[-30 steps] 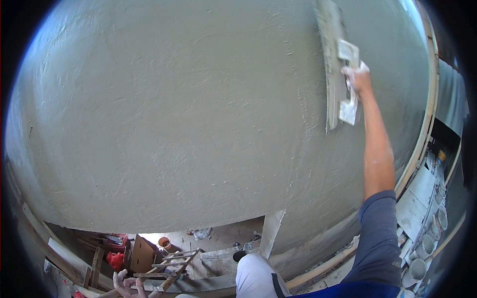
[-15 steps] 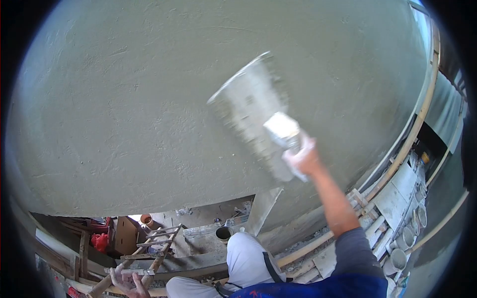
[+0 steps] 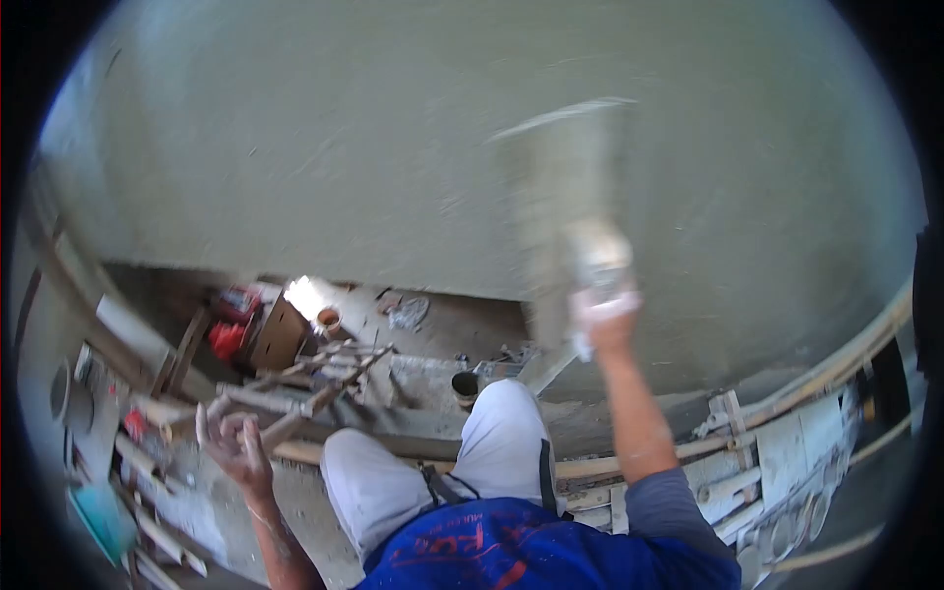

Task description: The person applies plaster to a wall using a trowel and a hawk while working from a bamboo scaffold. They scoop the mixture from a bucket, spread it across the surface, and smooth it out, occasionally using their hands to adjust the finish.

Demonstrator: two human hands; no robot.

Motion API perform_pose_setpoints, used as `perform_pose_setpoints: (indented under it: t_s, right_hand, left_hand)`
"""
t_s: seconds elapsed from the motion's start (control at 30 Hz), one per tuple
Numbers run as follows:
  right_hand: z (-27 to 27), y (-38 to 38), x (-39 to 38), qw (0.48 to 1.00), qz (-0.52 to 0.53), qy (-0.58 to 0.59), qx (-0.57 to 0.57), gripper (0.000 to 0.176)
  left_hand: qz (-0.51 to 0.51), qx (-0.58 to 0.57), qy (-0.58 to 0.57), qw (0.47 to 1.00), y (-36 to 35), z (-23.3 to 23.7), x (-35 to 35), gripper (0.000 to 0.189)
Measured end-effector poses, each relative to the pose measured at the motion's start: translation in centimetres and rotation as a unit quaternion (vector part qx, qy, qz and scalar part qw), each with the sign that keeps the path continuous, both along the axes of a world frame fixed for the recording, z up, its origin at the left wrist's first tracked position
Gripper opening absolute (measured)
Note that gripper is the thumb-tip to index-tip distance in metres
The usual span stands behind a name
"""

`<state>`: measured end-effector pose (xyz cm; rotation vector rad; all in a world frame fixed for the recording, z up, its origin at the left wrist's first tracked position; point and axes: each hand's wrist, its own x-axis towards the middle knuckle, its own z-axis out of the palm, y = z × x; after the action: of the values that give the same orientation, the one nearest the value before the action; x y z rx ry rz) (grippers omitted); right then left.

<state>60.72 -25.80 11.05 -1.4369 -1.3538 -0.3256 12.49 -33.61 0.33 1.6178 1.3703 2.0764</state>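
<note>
A wide plastering trowel (image 3: 570,177), blurred by motion, lies against the grey plastered wall (image 3: 344,147). My right hand (image 3: 607,313) is wrapped round its pale handle, at the lower end of the blade. Lower left, my left hand (image 3: 236,442) is raised palm up with its fingers apart and some of them bent. Nothing is in it, and it appears in front of a wooden ladder (image 3: 320,398). Plaster smears cover its fingers.
Below the wall's lower edge are a dark bucket (image 3: 465,386), a cardboard box (image 3: 278,334) and a red bag (image 3: 226,339). Wooden poles and boards (image 3: 787,452) run along the right. A teal container (image 3: 103,521) is at the lower left.
The view has shifted and turned. The trowel in my right hand has moved right and now stands more upright. My left hand shows higher, with more of its forearm visible.
</note>
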Motion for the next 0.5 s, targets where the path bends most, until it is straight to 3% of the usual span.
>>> perform_pose_setpoints:
  t_s: [0.07, 0.1, 0.2, 0.27, 0.4, 0.47, 0.5]
  right_hand:
    - [-1.4, 0.8, 7.6, 0.996, -0.035, 0.069, 0.034, 0.032]
    - [-0.1, 0.1, 8.2, 0.981, 0.008, 0.186, 0.053, 0.026]
    - [-0.9, 1.6, 12.3, 0.974, 0.033, 0.217, 0.058, 0.033]
    - [-1.2, 2.7, 11.8, 0.968, 0.051, 0.236, 0.065, 0.037]
    - [-3.6, 5.7, 8.5, 0.990, 0.062, 0.091, 0.085, 0.042]
    - [-2.9, 5.5, 1.9, 0.971, 0.090, 0.223, 0.016, 0.044]
    - [-3.5, 6.1, -0.8, 0.971, 0.100, 0.216, -0.002, 0.045]
  left_hand:
    - [0.025, -0.001, -0.029, 0.999, -1.0, -0.3, -1.7, 0.064]
    - [0.035, -0.001, -0.025, 0.999, -1.4, -0.6, -2.5, 0.063]
    - [0.054, -0.022, -0.046, 0.997, -2.1, -1.4, -2.9, 0.064]
    - [0.057, -0.020, -0.052, 0.997, -2.5, -1.6, -2.5, 0.065]
    - [0.073, -0.060, -0.057, 0.994, -3.4, -4.1, -3.1, 0.065]
    - [0.069, -0.069, -0.096, 0.991, -3.4, -4.9, -3.0, 0.064]
    - [0.063, -0.075, -0.112, 0.989, -3.3, -5.0, -3.1, 0.063]
